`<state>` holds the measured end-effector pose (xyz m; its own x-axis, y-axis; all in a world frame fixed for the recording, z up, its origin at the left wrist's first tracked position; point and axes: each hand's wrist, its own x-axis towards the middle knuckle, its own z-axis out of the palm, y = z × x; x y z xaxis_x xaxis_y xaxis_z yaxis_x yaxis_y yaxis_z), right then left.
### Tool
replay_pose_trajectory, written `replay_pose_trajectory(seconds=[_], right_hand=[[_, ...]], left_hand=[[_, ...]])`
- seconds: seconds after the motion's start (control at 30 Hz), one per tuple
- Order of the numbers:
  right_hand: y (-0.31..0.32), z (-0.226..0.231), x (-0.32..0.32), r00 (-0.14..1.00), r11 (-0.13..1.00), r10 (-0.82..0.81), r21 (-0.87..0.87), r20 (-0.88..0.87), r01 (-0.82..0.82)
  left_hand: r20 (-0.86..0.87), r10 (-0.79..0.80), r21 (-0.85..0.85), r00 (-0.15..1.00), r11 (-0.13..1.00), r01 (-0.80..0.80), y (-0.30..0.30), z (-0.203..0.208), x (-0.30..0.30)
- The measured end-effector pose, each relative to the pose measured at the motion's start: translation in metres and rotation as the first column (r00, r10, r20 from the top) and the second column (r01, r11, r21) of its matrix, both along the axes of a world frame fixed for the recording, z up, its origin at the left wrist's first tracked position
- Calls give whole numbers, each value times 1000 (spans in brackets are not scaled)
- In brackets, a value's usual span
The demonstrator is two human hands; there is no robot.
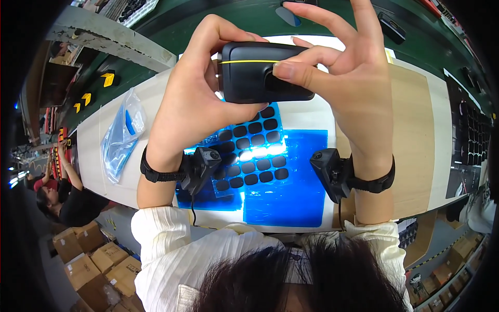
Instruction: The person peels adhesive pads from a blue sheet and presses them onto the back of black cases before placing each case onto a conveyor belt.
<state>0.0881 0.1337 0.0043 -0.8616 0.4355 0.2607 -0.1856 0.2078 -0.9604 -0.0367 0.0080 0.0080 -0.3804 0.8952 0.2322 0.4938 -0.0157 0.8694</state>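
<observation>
A black rounded box-shaped device with a yellow stripe (244, 80) is held up above the table. My left hand (189, 96) grips its left end, with the thumb along the lower edge and the fingers behind the top. The thumb of my right hand (358, 70) presses on a dark recess in the device's right part. My right index finger bends in close to that thumb, while the other fingers spread upward. Below lies a blue backing sheet with rows of black rounded stickers (251, 156), resting on plain blue film sheets (286, 200).
To the left lies a clear plastic bag (122, 138) with something blue inside. Brown cardboard (410, 140) covers the table's right side. Beyond runs a green surface (176, 23) with yellow-marked black pieces (107, 79) and a black device (391, 28). Another person (70, 200) sits at far left.
</observation>
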Motion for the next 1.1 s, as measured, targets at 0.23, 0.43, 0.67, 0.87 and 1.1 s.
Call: replay_pose_trajectory(seconds=[0.23,0.43,0.67,0.87,1.1], right_hand=[[-2,-1,1,1000,1000,2,4,-5,-2],[4,2,5,999,999,-38,-15,-2,38],[4,0,10,1000,1000,-12,-20,-7,12],[3,1,10,1000,1000,-5,-16,3,5],[4,1,10,1000,1000,8,-21,9,-8]], left_hand=[[70,5,97,998,995,-12,3,-4,-1],[39,-21,96,999,995,17,1,8,0],[37,-19,68,999,998,16,6,7,8],[46,-20,40,999,999,18,3,10,8],[17,13,33,1000,999,-13,6,12,9]])
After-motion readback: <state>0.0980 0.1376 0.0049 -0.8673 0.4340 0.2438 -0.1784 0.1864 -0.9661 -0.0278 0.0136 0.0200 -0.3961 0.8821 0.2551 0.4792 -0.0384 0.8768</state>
